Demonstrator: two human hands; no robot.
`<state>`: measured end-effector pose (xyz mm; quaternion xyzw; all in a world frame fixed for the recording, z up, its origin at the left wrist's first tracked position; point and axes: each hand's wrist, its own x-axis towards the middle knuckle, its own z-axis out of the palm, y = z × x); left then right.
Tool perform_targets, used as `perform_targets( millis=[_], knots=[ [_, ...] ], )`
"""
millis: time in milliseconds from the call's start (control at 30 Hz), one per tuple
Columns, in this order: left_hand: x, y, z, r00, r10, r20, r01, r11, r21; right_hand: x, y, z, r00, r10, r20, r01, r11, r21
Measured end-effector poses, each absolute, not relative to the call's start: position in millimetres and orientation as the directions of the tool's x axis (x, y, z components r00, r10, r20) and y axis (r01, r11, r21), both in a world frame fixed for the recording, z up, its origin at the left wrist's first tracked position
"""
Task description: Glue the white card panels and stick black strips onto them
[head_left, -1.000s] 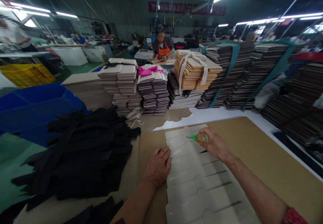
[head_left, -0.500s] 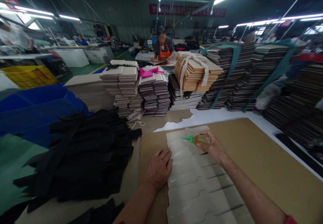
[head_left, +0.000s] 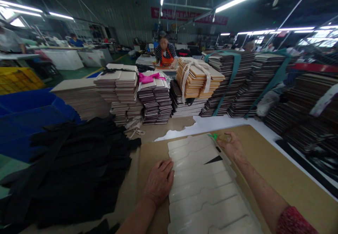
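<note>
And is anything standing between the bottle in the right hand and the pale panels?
Nothing visible does. The right hand holds the bottle with its green nozzle by the far end of the pale panels. The left hand rests at their left edge, clear of the nozzle. Whether the tip touches is unclear.

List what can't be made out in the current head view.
Head view:
Bottle: partly covered by right hand; fill level unclear.
Beige sheets: near end cut off by bottom edge.
Red banner: lettering too small and blurred.
Blue bin: cut by left edge.
</note>
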<state>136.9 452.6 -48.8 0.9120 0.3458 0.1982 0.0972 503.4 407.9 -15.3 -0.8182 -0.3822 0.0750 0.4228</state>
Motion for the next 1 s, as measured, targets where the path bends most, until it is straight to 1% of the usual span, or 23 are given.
perform_targets(
  millis=[100, 300, 500, 767, 900, 1000],
  knots=[
    [136.4, 452.9, -49.4, 0.683, 0.666, 0.3, 0.592, -0.745, 0.308, 501.1, 409.5, -12.6, 0.694, 0.695, 0.19, 0.582, -0.385, -0.716],
    [136.3, 453.2, -51.7, 0.68, 0.669, 0.3, 0.597, -0.743, 0.303, 498.4, 414.3, -4.9, 0.627, 0.764, 0.155, 0.631, -0.381, -0.676],
    [137.4, 453.2, -50.8, 0.684, 0.669, 0.292, 0.594, -0.743, 0.31, 500.2, 414.9, -2.8, 0.634, 0.758, 0.155, 0.652, -0.415, -0.635],
    [137.6, 453.0, -50.8, 0.677, 0.675, 0.293, 0.598, -0.737, 0.316, 479.9, 421.8, 0.9, 0.541, 0.828, 0.15, 0.7, -0.344, -0.626],
    [137.5, 451.7, -50.2, 0.673, 0.679, 0.292, 0.6, -0.733, 0.322, 470.3, 423.7, 6.6, 0.452, 0.879, 0.153, 0.737, -0.271, -0.62],
    [137.0, 451.0, -48.8, 0.671, 0.684, 0.285, 0.603, -0.728, 0.327, 469.4, 424.3, 8.0, 0.457, 0.875, 0.159, 0.743, -0.278, -0.608]
  ],
)
